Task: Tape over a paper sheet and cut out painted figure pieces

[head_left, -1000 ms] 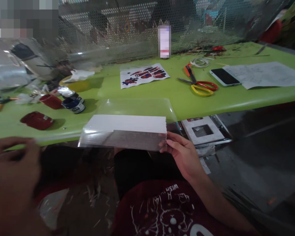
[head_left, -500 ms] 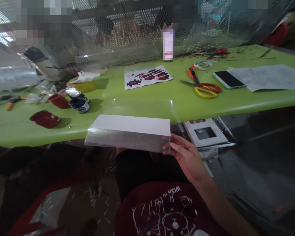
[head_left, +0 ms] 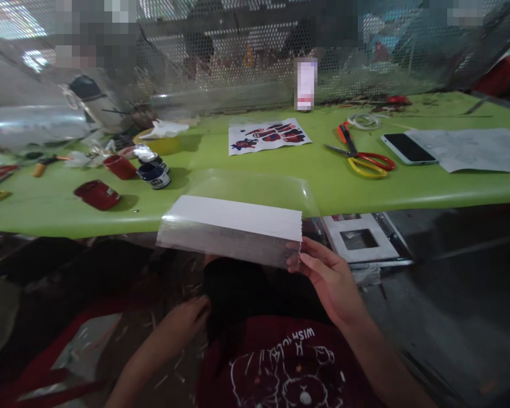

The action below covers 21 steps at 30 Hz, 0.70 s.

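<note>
My right hand [head_left: 323, 272] pinches the right edge of a clear plastic sheet [head_left: 255, 181] that has a white paper strip [head_left: 238, 215] across it. Fingertips show through the plastic. The sheet spans the front edge of the green table, its near part hanging over my lap. Low beside my thigh is my left hand [head_left: 191, 314], away from the sheet; its fingers are dark and blurred. Beyond the sheet lies a printed sheet of red and blue cutouts [head_left: 270, 137]. To its right are red-and-yellow handled scissors [head_left: 365, 161] and an orange-handled tool [head_left: 345, 136].
On the green table [head_left: 238, 161], two red cups [head_left: 97, 194], dark paint jars [head_left: 153, 174] and a yellow bowl [head_left: 165, 144] stand left. A phone [head_left: 408, 148] overlaps paper [head_left: 476, 148] at right. Perforated metal mesh [head_left: 259, 73] rises behind. A white frame [head_left: 359, 238] sits below the table edge.
My left hand has come into view at the lower left, by my thigh. My right hand still holds the plastic sheet, and the view has shifted slightly left.
</note>
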Motion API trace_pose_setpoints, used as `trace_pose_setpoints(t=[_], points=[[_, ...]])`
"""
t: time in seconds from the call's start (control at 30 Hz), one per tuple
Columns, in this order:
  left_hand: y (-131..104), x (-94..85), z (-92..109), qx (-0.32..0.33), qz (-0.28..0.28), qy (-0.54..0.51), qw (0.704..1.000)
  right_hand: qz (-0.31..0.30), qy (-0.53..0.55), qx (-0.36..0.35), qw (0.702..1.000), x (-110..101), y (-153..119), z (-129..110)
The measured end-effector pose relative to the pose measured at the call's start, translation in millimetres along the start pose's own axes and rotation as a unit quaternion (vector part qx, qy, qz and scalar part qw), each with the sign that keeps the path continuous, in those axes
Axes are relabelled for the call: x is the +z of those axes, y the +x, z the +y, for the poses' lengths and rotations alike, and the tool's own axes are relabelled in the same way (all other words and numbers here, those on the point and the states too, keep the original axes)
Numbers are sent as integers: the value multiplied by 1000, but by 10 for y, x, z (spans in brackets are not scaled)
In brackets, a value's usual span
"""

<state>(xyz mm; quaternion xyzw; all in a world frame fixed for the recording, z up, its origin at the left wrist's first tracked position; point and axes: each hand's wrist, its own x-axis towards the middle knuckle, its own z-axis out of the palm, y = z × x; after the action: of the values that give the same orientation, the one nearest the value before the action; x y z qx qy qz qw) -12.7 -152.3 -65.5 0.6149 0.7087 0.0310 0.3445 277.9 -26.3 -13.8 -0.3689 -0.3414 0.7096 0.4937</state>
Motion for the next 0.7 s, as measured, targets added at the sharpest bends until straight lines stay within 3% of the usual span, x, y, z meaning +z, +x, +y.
trace_pose_setpoints(t=[0.1, 0.13, 0.2, 0.23, 0.3, 0.33, 0.47, 0.7], points=[[-277, -302, 506, 127, -38, -47, 990, -10, -3, 1, 1000, 33, 8, 24], [-331, -400, 700, 173, -15, -51, 984, -13, -2, 2, 1000, 46, 6, 33], [-327, -561, 1064, 284, 103, -71, 951, -18, -4, 5, 1000, 72, -4, 46], [-269, -621, 1221, 342, 188, -77, 917, -19, -8, 6, 1000, 83, -13, 50], [-77, -700, 1465, 393, 310, -35, 865, -17, -17, 7, 1000, 98, -33, 51], [34, -724, 1553, 405, 346, -19, 846, -17, -20, 3, 1000, 102, -43, 48], [349, -757, 1711, 407, 387, 8, 827, -36, -53, -39, 997, 116, -83, 16], [341, -775, 1708, 416, 397, -10, 818, -75, -120, -94, 985, 191, -144, -58]])
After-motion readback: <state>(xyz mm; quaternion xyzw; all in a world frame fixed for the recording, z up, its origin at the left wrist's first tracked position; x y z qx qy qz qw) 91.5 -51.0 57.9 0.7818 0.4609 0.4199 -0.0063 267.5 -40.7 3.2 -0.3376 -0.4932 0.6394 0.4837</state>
